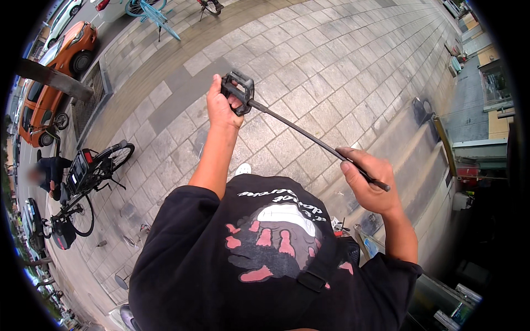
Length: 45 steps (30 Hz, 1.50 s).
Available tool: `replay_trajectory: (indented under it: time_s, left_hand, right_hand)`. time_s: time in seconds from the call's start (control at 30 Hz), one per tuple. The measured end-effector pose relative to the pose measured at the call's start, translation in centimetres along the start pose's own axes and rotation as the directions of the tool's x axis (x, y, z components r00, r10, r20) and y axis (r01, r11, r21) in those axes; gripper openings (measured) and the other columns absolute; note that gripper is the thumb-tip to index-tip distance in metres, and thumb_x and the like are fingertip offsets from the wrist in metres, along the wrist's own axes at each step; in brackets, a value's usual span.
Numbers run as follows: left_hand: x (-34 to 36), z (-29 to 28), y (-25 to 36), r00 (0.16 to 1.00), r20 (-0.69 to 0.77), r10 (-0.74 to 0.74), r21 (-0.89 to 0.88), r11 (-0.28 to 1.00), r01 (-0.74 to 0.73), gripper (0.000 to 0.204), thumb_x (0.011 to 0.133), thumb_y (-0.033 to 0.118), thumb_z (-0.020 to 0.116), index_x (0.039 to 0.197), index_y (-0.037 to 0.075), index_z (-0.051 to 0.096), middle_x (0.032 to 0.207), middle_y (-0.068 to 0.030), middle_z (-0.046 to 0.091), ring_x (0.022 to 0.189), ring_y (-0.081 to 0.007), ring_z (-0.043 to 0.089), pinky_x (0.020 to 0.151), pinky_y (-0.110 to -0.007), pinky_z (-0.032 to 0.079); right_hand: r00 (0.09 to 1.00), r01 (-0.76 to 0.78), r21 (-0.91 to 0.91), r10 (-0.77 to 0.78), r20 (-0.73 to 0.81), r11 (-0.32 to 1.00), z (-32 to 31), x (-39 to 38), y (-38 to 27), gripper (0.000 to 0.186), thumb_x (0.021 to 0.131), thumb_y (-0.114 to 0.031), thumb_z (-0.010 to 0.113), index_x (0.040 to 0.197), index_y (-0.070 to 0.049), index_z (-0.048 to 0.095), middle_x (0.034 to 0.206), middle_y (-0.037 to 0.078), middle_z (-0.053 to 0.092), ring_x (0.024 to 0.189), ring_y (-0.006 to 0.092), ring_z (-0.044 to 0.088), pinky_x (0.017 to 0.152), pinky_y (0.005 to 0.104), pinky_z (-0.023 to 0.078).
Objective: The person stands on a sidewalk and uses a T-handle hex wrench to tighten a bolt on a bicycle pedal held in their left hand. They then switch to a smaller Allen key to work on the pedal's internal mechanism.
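My left hand (223, 110) is raised in front of me, wrapped round a black open-framed piece that looks like a bicycle pedal (249, 91). A long thin dark metal rod (301, 131) runs from the pedal down to the right. Whether its end is fixed in the pedal or only rests against it, I cannot tell. My right hand (372, 185) grips the rod near its lower end, thumb and fingers closed on it, with the tip sticking out past the palm. Both hands are held above the paving.
Grey stone paving (342, 71) spreads ahead. To the left, a person (49, 174) is beside a black bicycle (83, 182). Beyond a tree trunk (55, 79) stands an orange car (38, 105). A blue bicycle (157, 19) is at the top. Steps (403, 138) and a shopfront (475, 105) line the right.
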<state>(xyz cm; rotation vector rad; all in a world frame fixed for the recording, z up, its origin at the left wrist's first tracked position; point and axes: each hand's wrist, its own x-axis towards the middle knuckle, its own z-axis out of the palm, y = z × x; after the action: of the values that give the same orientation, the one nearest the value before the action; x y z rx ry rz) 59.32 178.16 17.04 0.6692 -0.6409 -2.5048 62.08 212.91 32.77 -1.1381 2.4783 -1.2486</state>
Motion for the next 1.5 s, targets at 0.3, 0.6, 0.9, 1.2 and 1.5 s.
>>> replay_trajectory:
  time_s: [0.3,0.6,0.9,1.2,1.5]
  left_hand:
    - [0.2,-1.8,-1.9,0.984,-0.136,-0.112,0.057,0.991,0.12,0.028,0.104,0.031,0.055,0.088,0.008,0.059,0.07,-0.0053,0.063,0.039,-0.009,0.038,0.032,-0.022,0.028]
    - [0.5,-6.2,-2.5,0.944,0.041,-0.328,-0.401,0.86,0.317,0.02,0.102,0.024,0.054,0.091,0.009,0.062,0.079,-0.0054,0.065,0.059,-0.0114,0.054,0.047,-0.024,0.043]
    - [-0.2,-7.4,-1.7,0.915,0.043,-0.401,-0.535,0.765,0.36,0.022,0.103,0.024,0.047,0.098,0.007,0.06,0.082,-0.008,0.064,0.054,-0.0102,0.045,0.045,-0.021,0.035]
    - [-0.8,-6.5,-1.3,0.904,0.079,-0.42,-0.536,0.747,0.393,0.019,0.097,0.021,0.053,0.09,0.006,0.061,0.078,-0.0085,0.063,0.053,-0.0125,0.038,0.043,-0.025,0.03]
    - [-0.1,-6.9,-1.9,0.916,0.111,-0.386,-0.517,0.764,0.385,0.027,0.1,0.026,0.052,0.088,0.004,0.062,0.078,-0.0123,0.063,0.057,-0.0171,0.053,0.045,-0.027,0.039]
  right_hand:
    - [0.88,0.469,-0.455,-0.357,0.314,0.757,-1.5,0.9,-1.5,0.035,0.08,-0.003,0.071,0.114,0.004,0.069,0.062,0.004,0.056,0.053,0.0217,0.058,0.045,0.0371,0.043]
    - [0.837,-0.544,0.387,0.518,0.179,0.745,-0.5,-0.7,-4.1,0.029,0.1,-0.017,0.066,0.118,0.004,0.069,0.092,0.004,0.069,0.087,0.0095,0.059,0.076,0.0292,0.049]
    - [0.852,-0.512,0.391,0.509,0.121,0.765,-0.6,-1.9,-4.8,0.027,0.1,-0.017,0.067,0.116,0.004,0.071,0.088,0.001,0.067,0.08,0.0068,0.055,0.069,0.0263,0.045]
    - [0.888,-0.453,0.399,0.446,0.116,0.797,0.5,-2.3,-4.0,0.028,0.099,-0.017,0.068,0.118,0.004,0.07,0.09,0.004,0.069,0.085,0.0096,0.058,0.074,0.0286,0.048]
    - [0.906,-0.416,0.376,0.41,0.1,0.828,1.4,-1.8,-3.4,0.028,0.098,-0.016,0.068,0.118,0.004,0.07,0.082,0.001,0.064,0.076,0.0084,0.055,0.066,0.0277,0.045]
